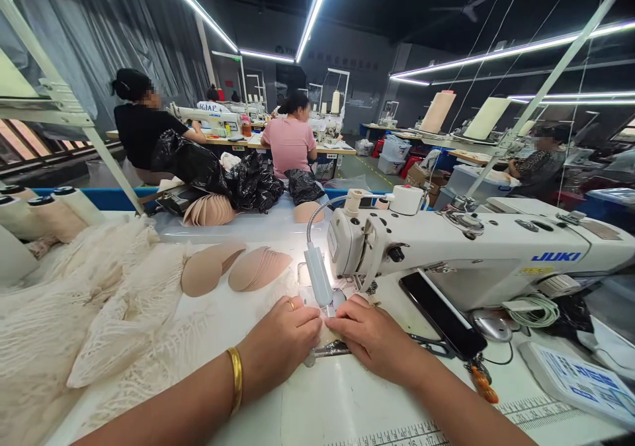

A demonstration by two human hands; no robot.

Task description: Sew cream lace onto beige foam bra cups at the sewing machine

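My left hand (285, 337), with a gold bracelet at the wrist, is closed near the needle area of the white sewing machine (476, 241). Pale lace fabric (285, 290) lies by its fingers. My right hand (372, 337) is just to the right, its fingers pressed together on a small light piece too hidden to make out. A small lamp (318, 275) on a bendy neck shines above both hands and covers part of the needle area. Beige cup pads (258, 268) lie in fanned stacks behind my left hand.
Cream lace (44, 327) heaps up on the left, near thread cones (74, 204). Right of the hands lie a black phone (441, 313), a coiled cable (533, 312) and a plastic case (578, 380). A ruler (397, 435) marks the front edge. People sit at machines beyond.
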